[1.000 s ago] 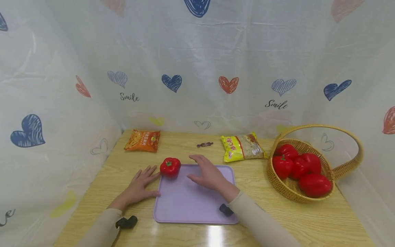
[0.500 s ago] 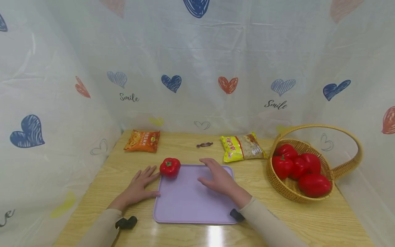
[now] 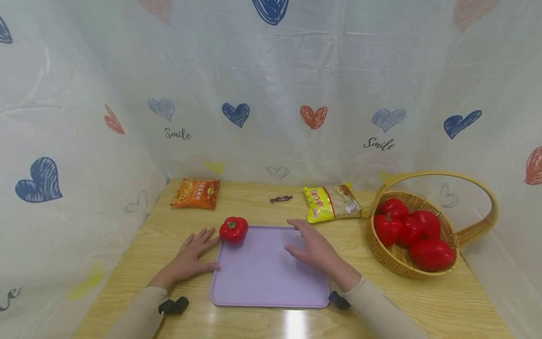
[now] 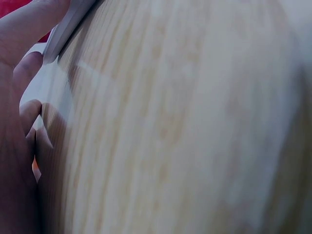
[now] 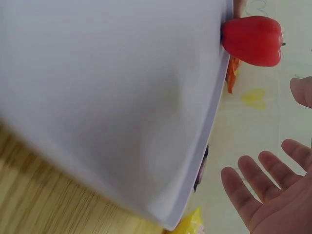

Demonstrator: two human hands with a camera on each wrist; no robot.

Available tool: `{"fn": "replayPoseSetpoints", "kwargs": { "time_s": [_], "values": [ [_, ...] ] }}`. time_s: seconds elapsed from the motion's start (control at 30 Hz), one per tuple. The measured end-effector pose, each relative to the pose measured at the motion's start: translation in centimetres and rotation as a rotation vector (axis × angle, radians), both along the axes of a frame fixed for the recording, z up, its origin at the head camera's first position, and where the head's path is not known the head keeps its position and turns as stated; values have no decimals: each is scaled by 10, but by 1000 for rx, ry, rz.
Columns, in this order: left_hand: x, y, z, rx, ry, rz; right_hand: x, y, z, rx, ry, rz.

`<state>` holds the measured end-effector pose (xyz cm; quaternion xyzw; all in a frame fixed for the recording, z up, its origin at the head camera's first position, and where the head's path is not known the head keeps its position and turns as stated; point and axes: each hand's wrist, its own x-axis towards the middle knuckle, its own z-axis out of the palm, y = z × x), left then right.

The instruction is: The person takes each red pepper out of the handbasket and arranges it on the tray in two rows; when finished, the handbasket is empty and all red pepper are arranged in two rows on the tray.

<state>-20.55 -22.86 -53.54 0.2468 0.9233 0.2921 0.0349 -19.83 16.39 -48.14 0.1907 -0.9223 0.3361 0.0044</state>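
A red bell pepper [image 3: 234,230] with a green stem sits at the far left corner of a shallow lilac tray [image 3: 262,287]. My left hand [image 3: 190,256] lies spread beside the tray's left side, thumb and fingertips right at its rim, and holds nothing. In the left wrist view its fingers [image 4: 29,68] show near the tray edge, over the wood. Above the tray's right side is my right hand [image 3: 315,247], fingers apart and nothing in its grasp. The right wrist view shows that hand [image 5: 273,195] with the bell pepper [image 5: 253,41] across the tray.
A wicker basket [image 3: 389,263] with an arched handle holds several red vegetables at the right. Along the back lie an orange snack bag [image 3: 195,193], a small wrapped candy [image 3: 281,199] and a yellow snack bag [image 3: 334,202]. A white curtain [image 3: 271,70] surrounds the wooden table [image 3: 245,322].
My right hand has moved to the right across the tray, away from the bell pepper. The left hand, the pepper and the tray have stayed in place.
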Motion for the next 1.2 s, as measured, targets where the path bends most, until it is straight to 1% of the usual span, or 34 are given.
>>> {"fn": "replayPoseSetpoints", "kwargs": {
  "time_s": [0.3, 0.53, 0.77, 0.97, 1.2],
  "values": [
    [-1, 1, -2, 0, -2, 0, 6, 23, 4, 7, 19, -26],
    [-1, 0, -1, -2, -3, 4, 12, 41, 7, 32, 57, -56],
    [-1, 0, -1, -5, -1, 6, 18, 59, 11, 32, 55, -96],
    [-1, 1, -2, -7, 0, 3, 24, 79, 13, 38, 105, -104],
    [0, 0, -1, 3, 4, 2, 30, 105, 17, 55, 131, -133]
  ]
}}
